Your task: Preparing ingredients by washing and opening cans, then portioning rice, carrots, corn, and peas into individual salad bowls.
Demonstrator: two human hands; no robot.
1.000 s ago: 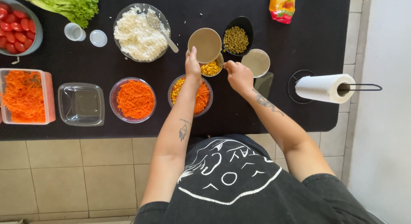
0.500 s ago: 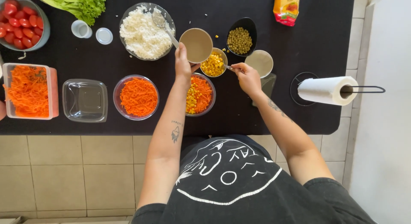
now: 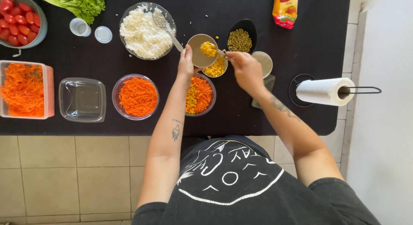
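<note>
I see a home kitchen: black countertop (image 3: 301, 48) over beige floor tiles (image 3: 64, 173), glass bowl of white rice (image 3: 142, 33), shredded orange carrot in a clear round bowl (image 3: 137, 96), green lettuce (image 3: 79, 1), white paper-towel roll (image 3: 322, 91) on a holder.

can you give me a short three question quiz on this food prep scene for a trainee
1. True or false: the right hand lifts a spoon of corn above the corn can.
2. What does the left hand hold? A) the can lid B) the paper towel roll C) the lettuce
3. Fill in: the bowl just below the hands holds grated carrot and ____.

Key: 1 true; 2 A; 3 corn
</note>
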